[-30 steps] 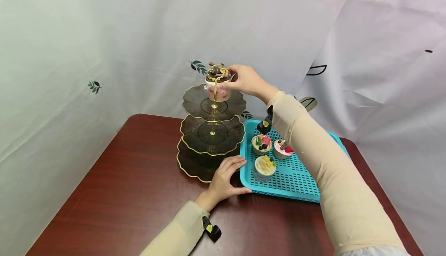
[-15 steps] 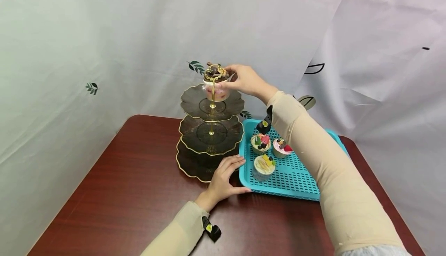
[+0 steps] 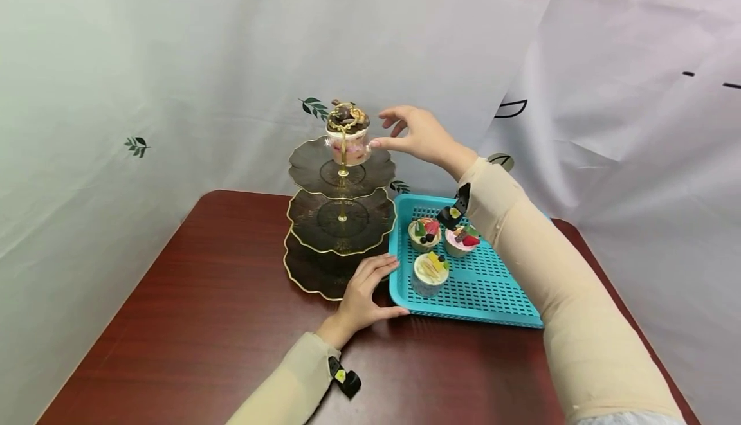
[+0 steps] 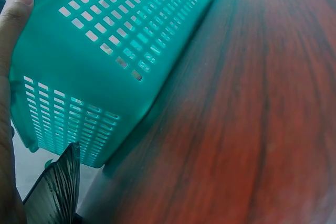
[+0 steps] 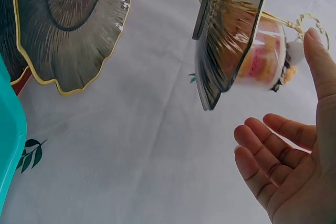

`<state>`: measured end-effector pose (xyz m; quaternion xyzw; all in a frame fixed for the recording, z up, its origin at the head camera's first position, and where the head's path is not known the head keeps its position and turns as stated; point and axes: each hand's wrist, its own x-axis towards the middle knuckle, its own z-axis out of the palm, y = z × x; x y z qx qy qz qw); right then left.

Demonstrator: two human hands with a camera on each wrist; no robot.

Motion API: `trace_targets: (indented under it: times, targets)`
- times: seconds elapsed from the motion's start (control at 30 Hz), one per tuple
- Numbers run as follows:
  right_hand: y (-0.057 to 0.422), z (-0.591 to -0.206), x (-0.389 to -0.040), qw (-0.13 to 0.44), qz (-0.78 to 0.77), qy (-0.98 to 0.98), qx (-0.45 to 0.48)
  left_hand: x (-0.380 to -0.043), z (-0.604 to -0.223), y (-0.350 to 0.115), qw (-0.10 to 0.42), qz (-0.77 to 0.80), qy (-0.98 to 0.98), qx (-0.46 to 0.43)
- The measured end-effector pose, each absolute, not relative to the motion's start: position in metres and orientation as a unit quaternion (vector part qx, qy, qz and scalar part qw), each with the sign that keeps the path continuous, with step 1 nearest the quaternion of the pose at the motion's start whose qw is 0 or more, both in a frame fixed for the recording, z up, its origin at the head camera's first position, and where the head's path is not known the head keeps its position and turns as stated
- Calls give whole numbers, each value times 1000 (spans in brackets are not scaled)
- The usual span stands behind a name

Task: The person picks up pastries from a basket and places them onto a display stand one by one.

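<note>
A dessert cup [image 3: 357,144] with chocolate topping stands on the top plate [image 3: 309,169] of a three-tier stand with gold-edged dark plates, right behind its gold handle rod. My right hand [image 3: 425,134] is just to the right of the cup, fingers apart and loosely bent, holding nothing. In the right wrist view, the thumb [image 5: 317,59] is near the ring handle [image 5: 315,24]. My left hand [image 3: 360,299] rests against the near left corner of a turquoise basket [image 3: 492,317], fingers along its left rim and thumb at its front rim.
Three decorated cups stand in the basket's left part: one with yellow fruit [image 3: 430,272], one with green and pink topping [image 3: 424,235], one pink with a strawberry [image 3: 460,242]. The lower plates [image 3: 312,219] show nothing on them. A white cloth [image 3: 231,58] hangs behind the table [image 3: 202,322].
My right hand has let go of the dessert cup and drawn back to the right, its fingers spreading. The cup stays on the top plate. My left hand keeps its place at the basket corner.
</note>
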<state>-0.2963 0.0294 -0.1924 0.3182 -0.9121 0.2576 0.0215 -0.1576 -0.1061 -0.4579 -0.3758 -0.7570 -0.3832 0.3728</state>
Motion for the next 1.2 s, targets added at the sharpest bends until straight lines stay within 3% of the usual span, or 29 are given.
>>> trace_targets:
  times: [0.83,1.2]
  targets:
    - [79,-230,-262,77,277,-899,329,-155,-458,-110,382,-370,-759,-377]
    - [89,-250,-251,68,286,-896,333,-153,-459,-110,385,-358,-763,-376]
